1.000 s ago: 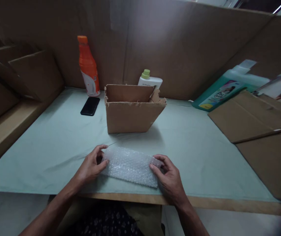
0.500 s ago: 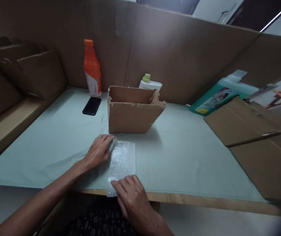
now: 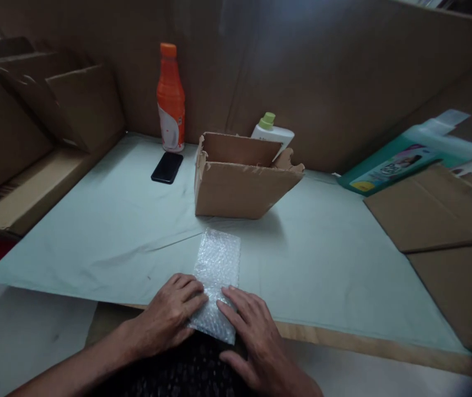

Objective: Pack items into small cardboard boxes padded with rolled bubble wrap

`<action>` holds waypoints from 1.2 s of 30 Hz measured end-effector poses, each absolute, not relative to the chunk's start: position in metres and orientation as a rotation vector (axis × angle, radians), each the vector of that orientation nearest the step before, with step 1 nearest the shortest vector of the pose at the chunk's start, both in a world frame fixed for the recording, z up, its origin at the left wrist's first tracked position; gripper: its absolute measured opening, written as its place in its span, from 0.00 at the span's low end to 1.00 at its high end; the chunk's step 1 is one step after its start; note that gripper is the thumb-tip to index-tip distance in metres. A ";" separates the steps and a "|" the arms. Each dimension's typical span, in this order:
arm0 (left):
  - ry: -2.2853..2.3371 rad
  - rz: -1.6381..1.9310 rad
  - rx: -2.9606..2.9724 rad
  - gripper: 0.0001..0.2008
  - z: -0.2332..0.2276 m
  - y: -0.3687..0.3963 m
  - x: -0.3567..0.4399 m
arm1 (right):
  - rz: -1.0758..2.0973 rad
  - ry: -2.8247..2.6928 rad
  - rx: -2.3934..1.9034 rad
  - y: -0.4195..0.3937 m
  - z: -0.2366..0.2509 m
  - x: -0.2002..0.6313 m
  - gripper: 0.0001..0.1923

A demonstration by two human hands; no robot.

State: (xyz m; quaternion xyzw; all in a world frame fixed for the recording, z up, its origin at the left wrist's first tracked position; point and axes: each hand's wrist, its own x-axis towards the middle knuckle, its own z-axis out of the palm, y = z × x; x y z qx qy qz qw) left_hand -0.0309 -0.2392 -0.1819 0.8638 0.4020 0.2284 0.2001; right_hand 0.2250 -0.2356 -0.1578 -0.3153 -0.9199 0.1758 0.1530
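Note:
A flat piece of bubble wrap (image 3: 218,259) lies on the cloth-covered table, and its near end sticks out past the front edge. My left hand (image 3: 173,311) is closed on its left side, fingers curled over the top. On the right side, my right hand (image 3: 256,336) rests with fingers stretched out, the fingertips touching the plastic and the thumb apart below. Just beyond the wrap stands an open-topped cardboard box (image 3: 236,190) with a slanted, torn right side.
Behind the box is a white bottle with a green cap (image 3: 275,134). An orange bottle (image 3: 171,102) stands at the back left near a black phone (image 3: 167,167). A green liquid jug (image 3: 405,154) leans at right behind cardboard (image 3: 438,207). More cardboard boxes (image 3: 87,105) stand left.
My left hand has come back from the wrap's far end to its near left side. My right hand has shifted to the right edge, its fingers straighter. The camera view has tilted.

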 end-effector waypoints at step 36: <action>1.306 0.938 2.341 0.19 -0.169 -0.221 -0.019 | 1.012 -2.071 -1.217 -0.191 -0.160 0.211 0.11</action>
